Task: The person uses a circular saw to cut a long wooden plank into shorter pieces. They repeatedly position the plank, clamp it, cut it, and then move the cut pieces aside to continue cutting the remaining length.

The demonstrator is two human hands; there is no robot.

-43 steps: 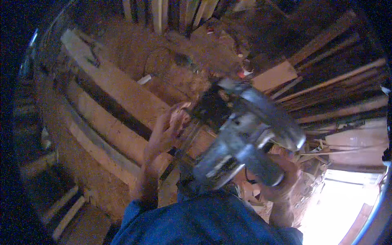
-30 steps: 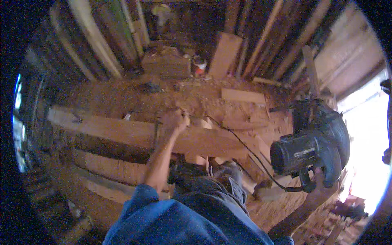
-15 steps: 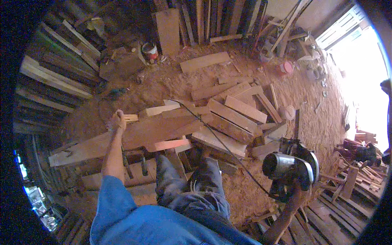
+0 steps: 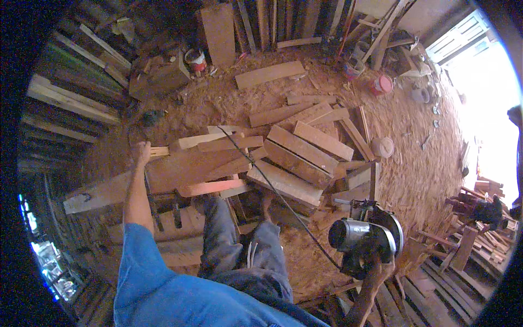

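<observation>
My right hand [image 4: 379, 268] is closed on the handle of a circular saw [image 4: 359, 240], with a silver motor housing and a round blade guard, held up at the lower right. A dark power cord [image 4: 283, 200] runs from the saw across the wood to the upper left. At the far left, my left hand [image 4: 141, 153] is closed round the end of a short pale wood strip [image 4: 159, 151]. Below that strip lies a wide brown plank [image 4: 169, 173]. Near my legs a board with a pinkish edge [image 4: 211, 188] juts over the stack.
Loose cut boards [image 4: 302, 152] are piled in the middle, before my feet. Sawdust covers the floor [image 4: 406, 131]. A red-lidded bucket [image 4: 383, 84] and a paint pail [image 4: 195, 60] stand farther back. Timber leans along the walls, and planks [image 4: 436, 283] lie at the lower right.
The saw has moved left and nearer my legs in my right hand. My left hand, with the wood strip, has shifted a little to the left. The whole view has also shifted slightly.
</observation>
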